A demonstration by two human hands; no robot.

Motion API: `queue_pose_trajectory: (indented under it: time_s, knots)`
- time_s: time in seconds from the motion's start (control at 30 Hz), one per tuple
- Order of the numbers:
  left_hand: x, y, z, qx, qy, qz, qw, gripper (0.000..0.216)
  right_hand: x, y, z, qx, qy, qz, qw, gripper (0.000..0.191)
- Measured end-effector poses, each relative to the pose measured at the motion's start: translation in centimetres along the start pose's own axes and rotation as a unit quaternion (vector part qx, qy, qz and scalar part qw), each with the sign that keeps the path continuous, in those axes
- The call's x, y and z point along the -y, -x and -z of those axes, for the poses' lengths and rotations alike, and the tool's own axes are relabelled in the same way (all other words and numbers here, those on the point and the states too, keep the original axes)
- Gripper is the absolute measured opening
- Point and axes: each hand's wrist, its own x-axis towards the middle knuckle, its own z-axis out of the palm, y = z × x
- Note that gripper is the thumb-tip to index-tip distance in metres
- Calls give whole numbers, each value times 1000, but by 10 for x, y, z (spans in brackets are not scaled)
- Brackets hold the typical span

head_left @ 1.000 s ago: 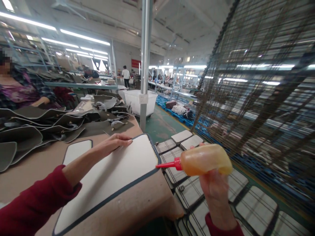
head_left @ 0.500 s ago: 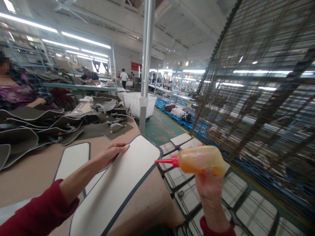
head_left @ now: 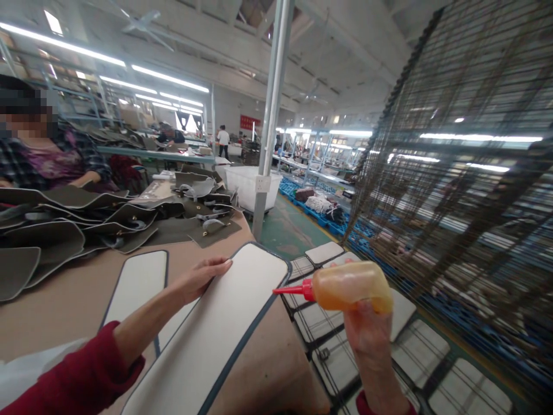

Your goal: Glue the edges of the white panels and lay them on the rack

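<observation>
The left hand [head_left: 203,278] is resting flat, fingers spread and released, on the long white panel with a dark blue bound edge [head_left: 224,334], which is lying at the right edge of the brown surface [head_left: 69,300] and reaching toward its far right corner. Compared with a second ago the panel is sitting more lengthwise away from the person, its rounded far end now closer to that corner, and the hand has stayed on its left border, so it seems to be steering and steadying the piece. The right hand [head_left: 367,334] is keeping a clenched grip on the translucent amber squeeze bottle with a red nozzle [head_left: 345,286], holding it level out past the right edge of the surface, the nozzle pointing at the panel's right border but not touching it; its pose is barely changed. A second, smaller white panel [head_left: 136,285] is lying just left of the first. Grey-green cut pieces [head_left: 86,222] are piling along the far left side, where another person [head_left: 52,155] is sitting. Wire racks with more white panels [head_left: 449,346] are lying on the floor to the right.
</observation>
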Motion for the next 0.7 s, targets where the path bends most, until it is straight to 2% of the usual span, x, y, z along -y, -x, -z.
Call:
queue_pose_trajectory:
  time_s: [0.23,0.6,0.7]
  knots:
    - [9,-6,15,-6,10,-23,1000,39,-11,3,-9,16,15,-16,1000,50]
    - [10,-7,42,-23,6,-18,1000,46,-30,8,-28,6,-9,-46,999,51]
    - [11,-8,51,-29,10,-15,999,47,-33,11,-37,25,-14,-58,998,50]
